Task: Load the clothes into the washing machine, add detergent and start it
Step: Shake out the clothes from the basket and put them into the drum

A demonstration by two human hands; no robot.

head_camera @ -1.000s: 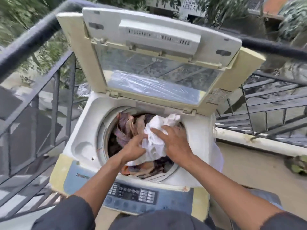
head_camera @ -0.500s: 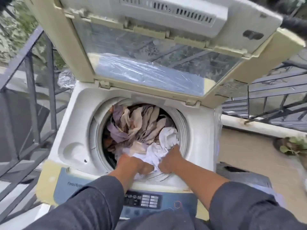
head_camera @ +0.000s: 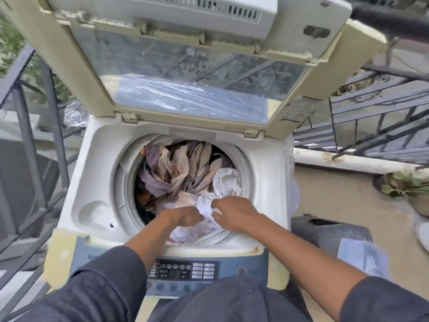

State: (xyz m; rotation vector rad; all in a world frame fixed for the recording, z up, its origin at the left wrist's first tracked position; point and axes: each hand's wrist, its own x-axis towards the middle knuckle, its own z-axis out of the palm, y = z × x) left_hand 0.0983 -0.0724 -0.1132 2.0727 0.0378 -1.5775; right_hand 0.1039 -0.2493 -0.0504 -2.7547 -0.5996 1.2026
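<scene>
- Pressing down, the left hand [head_camera: 183, 216] and right hand [head_camera: 234, 213] both grip a white garment [head_camera: 206, 205] with curled fingers.
- Top-load washing machine [head_camera: 97, 182] lid [head_camera: 185, 66] stands raised.

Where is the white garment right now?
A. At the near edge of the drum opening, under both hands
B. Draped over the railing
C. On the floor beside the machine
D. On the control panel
A: the white garment lies at the near rim of the drum, with the left hand and right hand on it.
</scene>
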